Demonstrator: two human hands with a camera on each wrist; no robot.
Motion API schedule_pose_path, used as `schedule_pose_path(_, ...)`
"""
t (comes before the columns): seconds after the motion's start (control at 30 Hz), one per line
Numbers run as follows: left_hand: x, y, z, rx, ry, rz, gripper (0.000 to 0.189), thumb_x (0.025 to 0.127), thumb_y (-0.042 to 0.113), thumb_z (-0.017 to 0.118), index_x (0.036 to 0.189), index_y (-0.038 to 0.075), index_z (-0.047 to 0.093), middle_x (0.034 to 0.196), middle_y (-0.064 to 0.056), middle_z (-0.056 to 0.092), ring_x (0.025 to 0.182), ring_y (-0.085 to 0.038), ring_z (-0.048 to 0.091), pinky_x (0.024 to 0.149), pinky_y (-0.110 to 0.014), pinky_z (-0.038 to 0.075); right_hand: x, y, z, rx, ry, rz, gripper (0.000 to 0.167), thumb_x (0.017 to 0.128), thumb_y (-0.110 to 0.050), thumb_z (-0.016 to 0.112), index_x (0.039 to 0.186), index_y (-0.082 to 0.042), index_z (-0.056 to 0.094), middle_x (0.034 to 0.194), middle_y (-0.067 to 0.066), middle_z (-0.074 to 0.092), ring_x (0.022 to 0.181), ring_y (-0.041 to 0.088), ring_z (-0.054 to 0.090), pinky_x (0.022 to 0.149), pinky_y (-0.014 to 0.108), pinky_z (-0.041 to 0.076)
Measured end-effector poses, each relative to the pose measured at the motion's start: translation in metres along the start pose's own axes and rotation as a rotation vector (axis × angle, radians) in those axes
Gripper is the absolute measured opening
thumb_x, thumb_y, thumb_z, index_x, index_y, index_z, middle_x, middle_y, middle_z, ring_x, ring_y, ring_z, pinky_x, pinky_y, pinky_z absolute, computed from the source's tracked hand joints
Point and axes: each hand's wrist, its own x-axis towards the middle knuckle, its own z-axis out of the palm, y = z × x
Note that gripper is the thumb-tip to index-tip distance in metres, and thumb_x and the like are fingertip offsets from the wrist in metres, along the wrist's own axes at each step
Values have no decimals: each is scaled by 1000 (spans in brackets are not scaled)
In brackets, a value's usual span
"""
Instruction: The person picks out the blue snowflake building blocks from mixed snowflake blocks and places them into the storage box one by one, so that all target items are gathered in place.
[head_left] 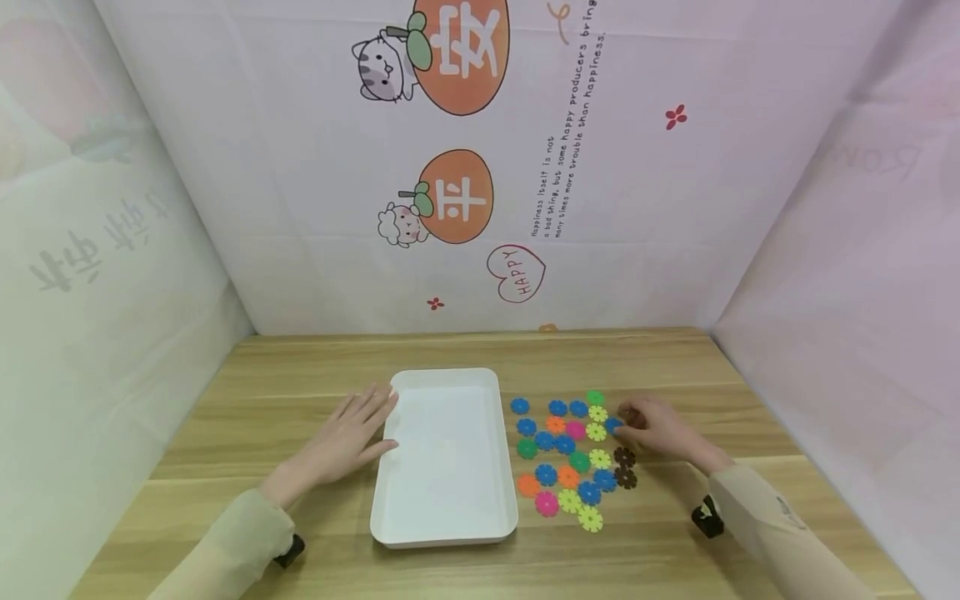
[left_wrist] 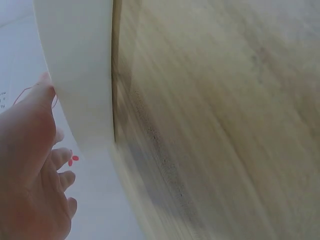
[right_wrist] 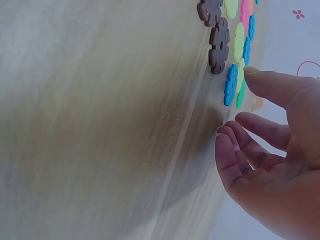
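Observation:
A white rectangular tray [head_left: 442,458] lies on the table. My left hand [head_left: 348,437] is at its left rim with fingers extended; in the left wrist view the thumb of that hand [left_wrist: 30,165] meets the tray's wall [left_wrist: 80,60]. To the right of the tray lie several flat, notched, flower-shaped plastic discs. My right hand [head_left: 663,429] is by the blue disc [head_left: 613,426] at their right edge. In the right wrist view the thumb and fingers of this hand [right_wrist: 280,135] are bent and apart, with the blue disc [right_wrist: 230,85] flat on the table nearby.
Brown discs [head_left: 625,467] lie just below the right hand. Pink [head_left: 547,503], orange [head_left: 528,485], green [head_left: 527,448] and yellow discs [head_left: 590,518] are spread among the blue ones. A printed white cloth [head_left: 615,275] hangs behind the wooden table [head_left: 315,367], with cloth at both sides.

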Motion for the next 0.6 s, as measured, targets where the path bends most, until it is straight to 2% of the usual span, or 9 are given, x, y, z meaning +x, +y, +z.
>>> schedule_pose_path(0.1,0,0,0,9,-27,-7,75,101,49,50,157,4,26,164,-15,25,153,-37,23,123,-61,17,1,-1,2,12,0,5,38,90,-22,72,113,6,65,99,14,69,86,18,64,75,29,56)
schedule_pose_path(0.27,0,-1,2,5,-31,-4,76,101,49,50,155,1,27,163,-16,27,152,-36,26,123,-61,18,2,-4,4,16,-8,-2,34,87,-19,75,109,5,67,100,15,69,88,21,65,77,36,58)
schedule_pose_path(0.6,2,-4,4,0,-43,18,73,102,47,49,154,0,30,162,-17,29,151,-35,30,122,-61,21,5,-2,4,24,-12,-4,25,87,-15,74,105,2,67,98,13,69,87,20,64,75,28,56)
